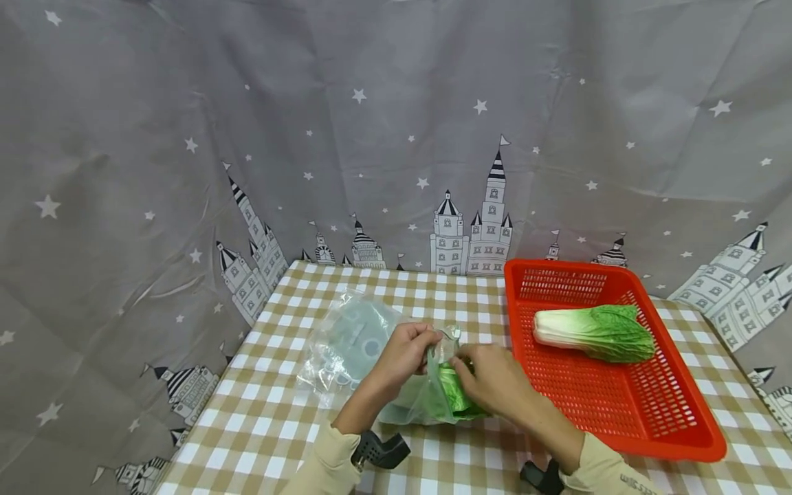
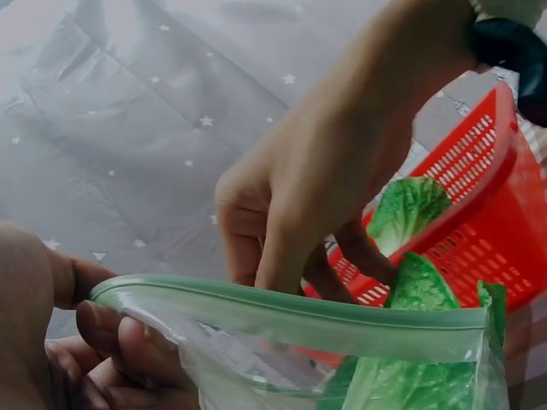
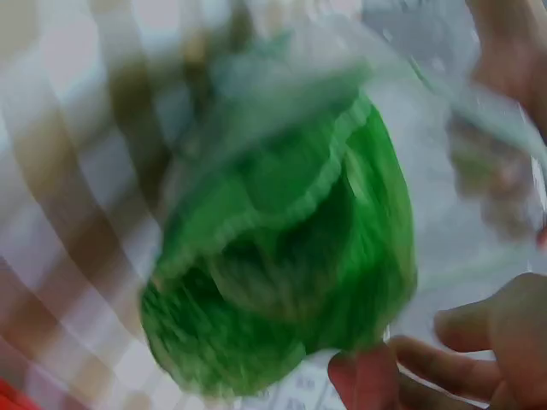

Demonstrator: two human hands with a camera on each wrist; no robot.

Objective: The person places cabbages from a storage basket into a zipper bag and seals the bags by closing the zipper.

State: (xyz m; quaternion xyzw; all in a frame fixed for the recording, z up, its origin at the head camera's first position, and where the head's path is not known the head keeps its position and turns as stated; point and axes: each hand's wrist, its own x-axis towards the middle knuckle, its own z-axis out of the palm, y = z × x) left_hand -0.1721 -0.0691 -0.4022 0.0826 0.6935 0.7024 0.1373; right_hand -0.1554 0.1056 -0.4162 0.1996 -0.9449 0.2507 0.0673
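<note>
My left hand pinches the green zip rim of a clear zip bag between thumb and fingers. Inside its mouth is a leafy green cabbage, whose leaf ends stick out toward the right and fill the middle of the blurred right wrist view. Over those leaves bends my right hand, its fingers partly hidden behind the bag's rim in the left wrist view. The right wrist view has the thumb and fingers of that hand apart, with a fingertip right at the leaf edge.
A red perforated basket stands to the right, with another long white-stemmed cabbage lying in it. On the left, more clear plastic bags lie flat on the checked tablecloth. A grey star-patterned curtain hangs behind the table.
</note>
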